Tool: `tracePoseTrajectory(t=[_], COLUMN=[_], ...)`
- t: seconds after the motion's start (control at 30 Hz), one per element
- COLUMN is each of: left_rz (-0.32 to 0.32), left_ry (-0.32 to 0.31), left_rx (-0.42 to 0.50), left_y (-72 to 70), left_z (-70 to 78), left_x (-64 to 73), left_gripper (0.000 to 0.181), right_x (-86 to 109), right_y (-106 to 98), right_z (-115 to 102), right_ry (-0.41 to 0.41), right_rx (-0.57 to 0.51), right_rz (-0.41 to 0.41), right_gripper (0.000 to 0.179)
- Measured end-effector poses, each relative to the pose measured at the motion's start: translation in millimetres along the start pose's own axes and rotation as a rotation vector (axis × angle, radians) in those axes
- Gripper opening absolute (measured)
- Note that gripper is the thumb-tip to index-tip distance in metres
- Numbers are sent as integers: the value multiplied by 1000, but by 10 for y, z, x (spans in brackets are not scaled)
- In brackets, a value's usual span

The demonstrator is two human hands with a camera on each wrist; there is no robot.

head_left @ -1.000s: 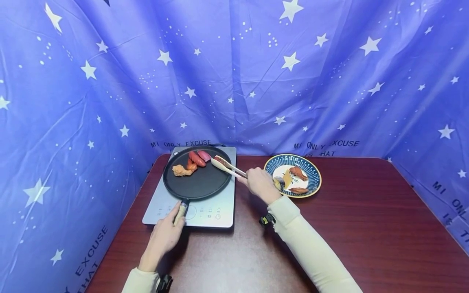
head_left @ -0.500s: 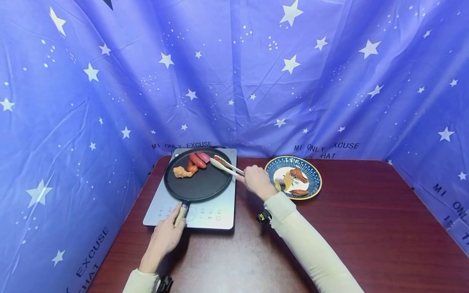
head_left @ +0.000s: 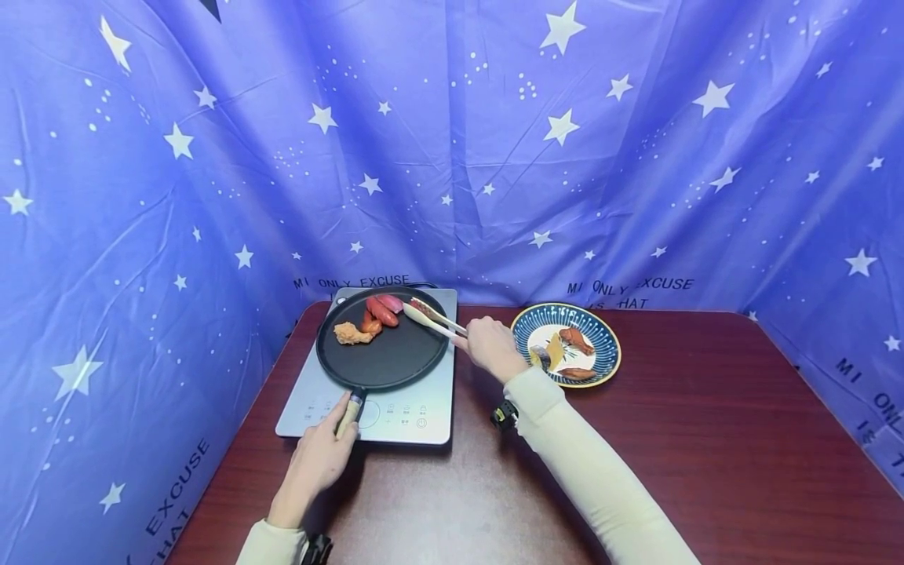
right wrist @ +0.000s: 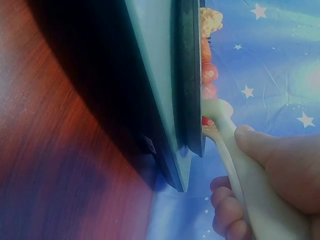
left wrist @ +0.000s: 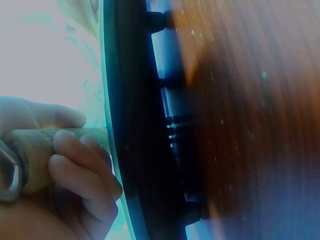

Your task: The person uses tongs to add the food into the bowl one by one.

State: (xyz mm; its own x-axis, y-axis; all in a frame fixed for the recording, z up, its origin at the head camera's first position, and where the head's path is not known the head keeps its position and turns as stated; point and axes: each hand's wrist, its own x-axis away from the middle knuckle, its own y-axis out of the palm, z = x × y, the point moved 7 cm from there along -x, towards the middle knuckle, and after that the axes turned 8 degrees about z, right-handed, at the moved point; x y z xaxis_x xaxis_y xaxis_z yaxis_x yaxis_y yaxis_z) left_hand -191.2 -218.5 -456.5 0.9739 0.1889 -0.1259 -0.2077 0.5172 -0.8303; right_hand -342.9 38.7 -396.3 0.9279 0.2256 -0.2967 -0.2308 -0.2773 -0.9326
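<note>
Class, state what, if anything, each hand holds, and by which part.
The left hand holds the black pan by its handle; the right hand holds the tongs by their arms.

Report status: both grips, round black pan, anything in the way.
Left grip on pale handle of round black pan. Right grip holding long cream tongs, reddish food piece between tips. Pan on flat silver cooktop; nothing visibly blocking tongs.

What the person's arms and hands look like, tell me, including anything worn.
The left hand and right hand wear no gloves. The left sleeve and right sleeve are plain cream, reaching the wrists. A small black device sits at each wrist: the left device looks all dark, while the right device shows a yellow-green patch.
</note>
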Motion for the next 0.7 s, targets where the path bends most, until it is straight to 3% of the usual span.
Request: tracePoseTrajectory(t=[0.7], left_rz=[5], left_ry=[-15], left_rx=[-2], left_y=[-3], left_z=[0], left_x=[1], left_gripper=[55], right_x=[-102], right_y=[32], right_z=[-9], right_ry=[9], right_rx=[3], right_rz=[-27], right_gripper=[45])
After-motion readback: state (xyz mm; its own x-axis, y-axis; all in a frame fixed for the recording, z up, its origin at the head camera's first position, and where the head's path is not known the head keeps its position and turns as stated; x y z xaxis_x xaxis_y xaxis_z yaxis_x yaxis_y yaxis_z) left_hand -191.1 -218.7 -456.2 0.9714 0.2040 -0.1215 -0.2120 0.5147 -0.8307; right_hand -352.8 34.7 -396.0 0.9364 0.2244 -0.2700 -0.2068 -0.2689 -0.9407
